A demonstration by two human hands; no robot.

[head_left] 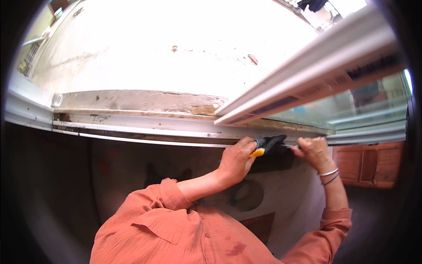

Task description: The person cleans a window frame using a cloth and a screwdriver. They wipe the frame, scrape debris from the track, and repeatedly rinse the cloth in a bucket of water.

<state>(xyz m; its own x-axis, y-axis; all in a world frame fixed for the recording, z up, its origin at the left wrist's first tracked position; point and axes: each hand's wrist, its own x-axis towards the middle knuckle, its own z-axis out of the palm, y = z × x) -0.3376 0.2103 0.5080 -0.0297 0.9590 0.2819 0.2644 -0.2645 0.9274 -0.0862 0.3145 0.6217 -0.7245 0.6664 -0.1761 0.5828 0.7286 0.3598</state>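
Note:
My left hand (236, 162) is closed round a dark thing with a yellow end (257, 152), just at the near edge of a white window track (176, 128). From this hand a black, soft-looking part (276, 144) reaches right along the track; whether it is one piece with the yellow end I cannot tell. Farther right, my right hand (315, 153) is closed at the same edge, thumb and fingers together. A bit of green shows at its fingertips, too small to name. Both hands are close to the track, a short gap between them.
A white-framed sliding sash (303, 72) with a printed strip slants up right above the track. A small brown piece (204, 110) lies on the outer ledge (140, 100). Glass (307, 110) fills the right side. Below it stands a reddish wooden cabinet (367, 165).

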